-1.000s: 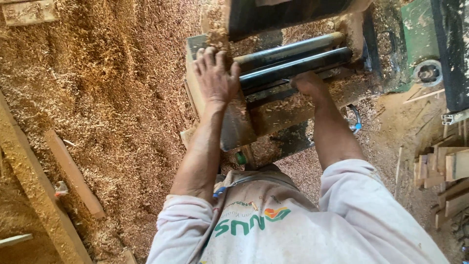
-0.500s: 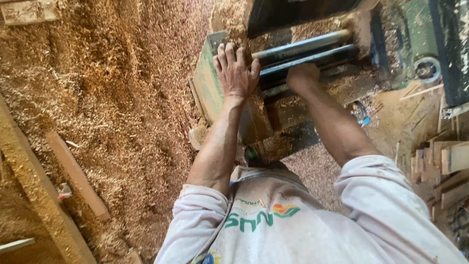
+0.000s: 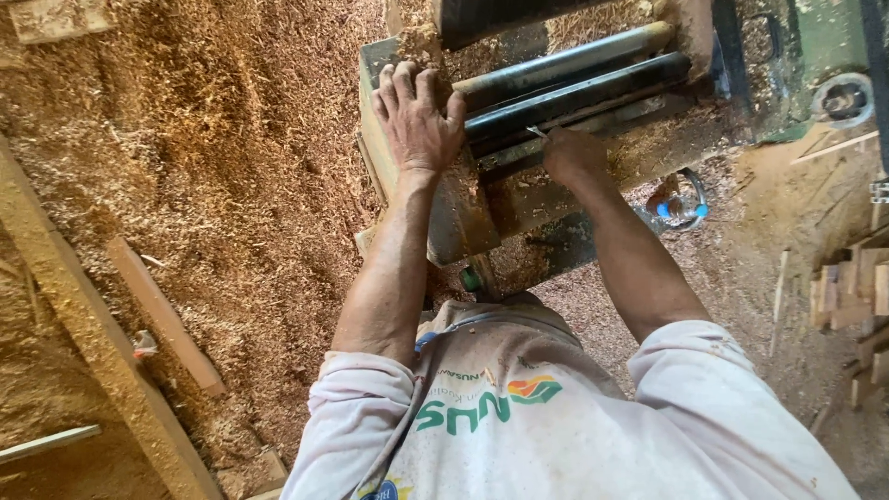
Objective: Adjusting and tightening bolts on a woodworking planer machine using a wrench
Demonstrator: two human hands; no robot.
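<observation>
I see the dark roller [image 3: 574, 88] lying in the machine [image 3: 463, 222] at upper centre, its long axis running from lower left up to the right. My right hand [image 3: 572, 153] sits just below it, pinching a thin sliver [image 3: 537, 132] against it. My left hand [image 3: 419, 116] lies flat and open at the roller's left end.

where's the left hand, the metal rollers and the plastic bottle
left hand [image 3: 417, 120]: head view, on the back of the hand, pressed flat on the machine.
metal rollers [image 3: 593, 79]: head view, on the middle of the dark roller.
plastic bottle [image 3: 678, 208]: head view, on its clear body near the blue cap.
</observation>
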